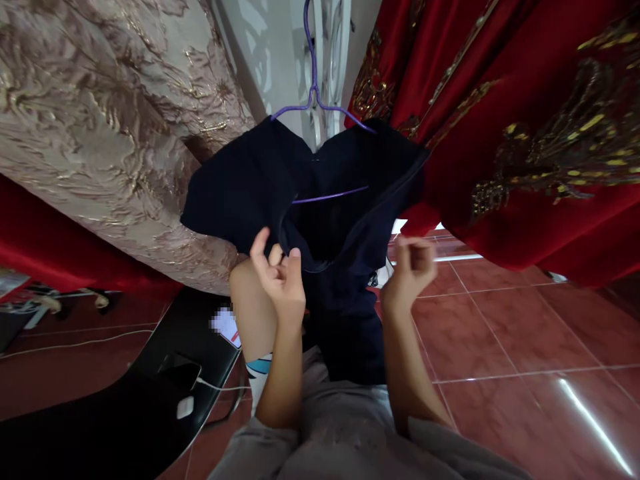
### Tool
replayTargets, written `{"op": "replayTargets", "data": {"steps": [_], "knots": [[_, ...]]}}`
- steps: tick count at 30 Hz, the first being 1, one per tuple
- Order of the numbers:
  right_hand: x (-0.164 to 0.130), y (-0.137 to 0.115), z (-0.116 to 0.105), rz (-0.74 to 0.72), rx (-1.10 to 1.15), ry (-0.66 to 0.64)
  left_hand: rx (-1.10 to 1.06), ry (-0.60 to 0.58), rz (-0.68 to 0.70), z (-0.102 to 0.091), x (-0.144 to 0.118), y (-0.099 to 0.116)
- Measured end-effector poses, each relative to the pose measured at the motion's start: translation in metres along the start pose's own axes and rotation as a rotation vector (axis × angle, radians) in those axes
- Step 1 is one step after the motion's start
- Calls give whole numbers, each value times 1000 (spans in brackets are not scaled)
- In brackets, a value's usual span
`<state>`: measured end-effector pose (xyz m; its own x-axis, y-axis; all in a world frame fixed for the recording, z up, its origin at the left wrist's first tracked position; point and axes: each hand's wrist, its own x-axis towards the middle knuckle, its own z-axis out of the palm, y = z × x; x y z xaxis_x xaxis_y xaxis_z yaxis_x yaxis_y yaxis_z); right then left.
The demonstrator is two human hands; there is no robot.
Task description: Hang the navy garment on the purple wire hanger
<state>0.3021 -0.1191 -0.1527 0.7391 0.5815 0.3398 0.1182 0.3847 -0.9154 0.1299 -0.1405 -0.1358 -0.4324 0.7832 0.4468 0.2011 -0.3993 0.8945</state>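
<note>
Fingers of the left hand [280, 280] pinch the neckline of a dark garment [320, 220] hanging on a purple hanger [315, 87]; the right hand [413, 270], loosely curled and empty, hovers just beside it.

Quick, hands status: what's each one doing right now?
Left hand: fingers pinching the edge of the dark navy garment on the purple wire hanger.
Right hand: loosely curled, blurred; a grip cannot be told.

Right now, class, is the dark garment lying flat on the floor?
No, the dark garment hangs on a purple hanger above the red tiled floor, with the left hand pinching its edge.
</note>
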Motion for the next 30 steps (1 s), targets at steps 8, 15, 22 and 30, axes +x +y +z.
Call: {"op": "replayTargets", "data": {"steps": [8,15,22,30], "knots": [[-54,4,39,423,79,-821,-164,-127,-92,-11,-6,10],[-56,8,37,491,123,-804,-261,-241,-194,-15,-8,-2],[-47,12,21,543,131,-891,-45,-428,-188,-19,-8,-58],[-17,-21,46,526,192,-978,0,-340,-51,4,-18,-72]]}}
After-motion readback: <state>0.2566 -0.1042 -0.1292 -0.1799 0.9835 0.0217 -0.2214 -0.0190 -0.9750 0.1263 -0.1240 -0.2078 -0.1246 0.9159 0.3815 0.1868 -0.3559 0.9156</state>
